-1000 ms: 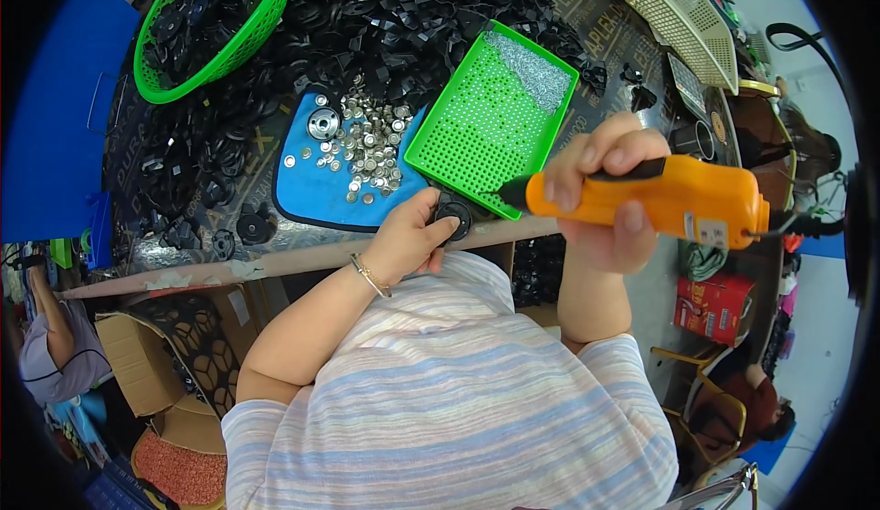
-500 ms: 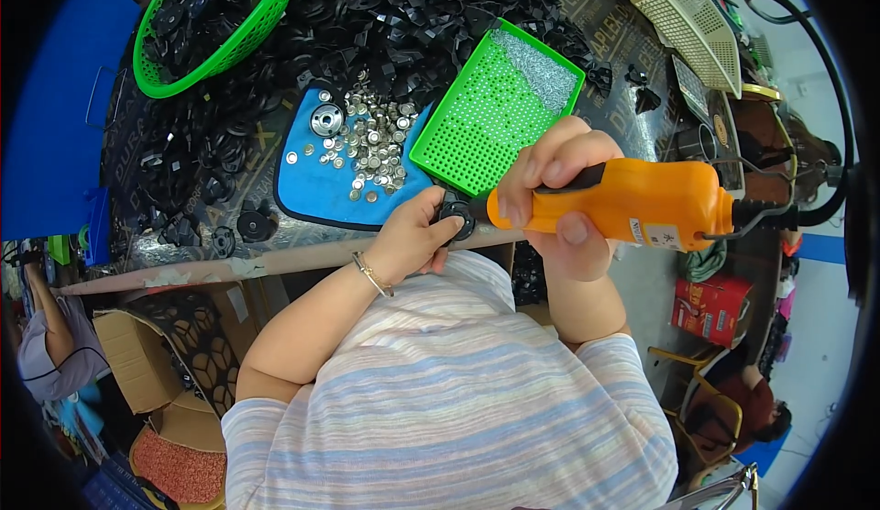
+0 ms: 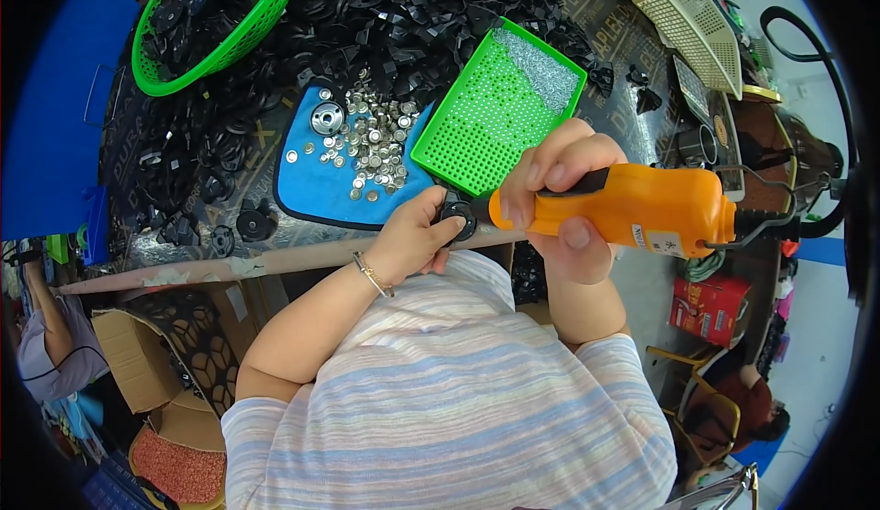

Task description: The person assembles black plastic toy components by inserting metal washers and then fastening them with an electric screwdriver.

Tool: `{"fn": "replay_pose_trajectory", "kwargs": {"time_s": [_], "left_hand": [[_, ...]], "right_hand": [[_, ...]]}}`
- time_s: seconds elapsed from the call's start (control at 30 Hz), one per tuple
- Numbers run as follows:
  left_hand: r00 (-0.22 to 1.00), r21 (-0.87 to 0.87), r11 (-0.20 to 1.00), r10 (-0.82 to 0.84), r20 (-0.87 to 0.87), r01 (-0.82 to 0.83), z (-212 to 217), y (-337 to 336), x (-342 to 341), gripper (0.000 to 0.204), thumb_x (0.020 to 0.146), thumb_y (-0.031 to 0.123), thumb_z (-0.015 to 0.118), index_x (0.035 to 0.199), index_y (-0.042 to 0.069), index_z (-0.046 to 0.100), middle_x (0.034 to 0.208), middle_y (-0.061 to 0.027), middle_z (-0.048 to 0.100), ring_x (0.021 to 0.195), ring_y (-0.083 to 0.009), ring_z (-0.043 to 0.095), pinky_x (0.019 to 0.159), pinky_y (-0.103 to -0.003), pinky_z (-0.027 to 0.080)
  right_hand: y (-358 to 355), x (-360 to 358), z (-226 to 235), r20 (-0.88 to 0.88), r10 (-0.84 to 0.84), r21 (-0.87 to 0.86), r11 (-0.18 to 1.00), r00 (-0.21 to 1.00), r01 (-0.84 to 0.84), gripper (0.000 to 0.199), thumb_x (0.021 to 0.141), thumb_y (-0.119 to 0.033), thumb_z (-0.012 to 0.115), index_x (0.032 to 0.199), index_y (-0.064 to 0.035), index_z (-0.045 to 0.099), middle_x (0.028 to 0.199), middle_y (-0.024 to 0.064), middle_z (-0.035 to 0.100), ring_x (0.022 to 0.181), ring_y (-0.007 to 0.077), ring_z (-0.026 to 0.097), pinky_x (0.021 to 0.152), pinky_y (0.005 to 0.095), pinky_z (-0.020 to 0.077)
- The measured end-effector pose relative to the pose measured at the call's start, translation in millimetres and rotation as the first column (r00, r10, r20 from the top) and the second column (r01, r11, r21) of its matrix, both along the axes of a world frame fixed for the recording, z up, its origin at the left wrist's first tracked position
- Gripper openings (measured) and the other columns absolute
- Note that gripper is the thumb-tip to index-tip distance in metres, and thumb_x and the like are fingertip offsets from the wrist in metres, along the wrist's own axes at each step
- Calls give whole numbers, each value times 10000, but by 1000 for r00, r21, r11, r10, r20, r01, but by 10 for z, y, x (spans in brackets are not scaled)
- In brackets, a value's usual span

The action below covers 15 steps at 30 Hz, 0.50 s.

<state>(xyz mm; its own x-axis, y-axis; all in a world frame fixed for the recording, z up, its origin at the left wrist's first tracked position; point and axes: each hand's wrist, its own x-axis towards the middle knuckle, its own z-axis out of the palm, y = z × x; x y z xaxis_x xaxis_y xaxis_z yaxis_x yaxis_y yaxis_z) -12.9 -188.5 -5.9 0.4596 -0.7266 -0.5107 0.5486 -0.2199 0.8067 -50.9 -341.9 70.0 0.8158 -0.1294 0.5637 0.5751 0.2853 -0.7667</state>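
My right hand (image 3: 570, 208) is wrapped round an orange electric screwdriver (image 3: 674, 200) with a black cable at its back end. Its dark nose meets a small black round plastic part (image 3: 460, 220) at the table's front edge. My left hand (image 3: 420, 235) pinches that part between thumb and fingers; the bit tip is hidden. Just beyond lies a blue cloth mat (image 3: 312, 194) with a heap of small silvery metal caps (image 3: 376, 148) and a larger round metal piece (image 3: 326, 118). A green perforated tray (image 3: 467, 134) next to it holds many tiny silvery screws (image 3: 541, 70) in its far corner.
Black plastic parts (image 3: 385, 24) are piled across the back of the table. A green basket (image 3: 215, 56) of black discs stands far left, a cream basket (image 3: 687, 20) far right. Cardboard boxes (image 3: 137, 363) sit below the table at left. Other people (image 3: 60, 345) are at both sides.
The screwdriver's back end has dipped slightly toward me, and its cable has shifted. My left hand and the black part stay in place.
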Motion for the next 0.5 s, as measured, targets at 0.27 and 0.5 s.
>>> {"fn": "replay_pose_trajectory", "kwargs": {"time_s": [0.27,0.5], "left_hand": [[1000,17,1000,1,6,-1,-20,2,-8,113,869,104,504,831,52,410,561,-13,465,365,-85,452,299,-219,283],[1000,23,1000,11,8,-12,-15,-9,-13,100,870,101,497,840,52,415,566,-15,468,361,-93,455,294,-227,284]], "right_hand": [[34,-29,15,-57,-42,-132,991,998,34,255,669,8,603,889,-49,487,800,60,496,673,131,532,622,233,429],[-12,-24,14,-44,-7,-191,982,999,-1,324,768,-256,659,880,-26,459,821,86,429,584,161,525,535,275,448]]}}
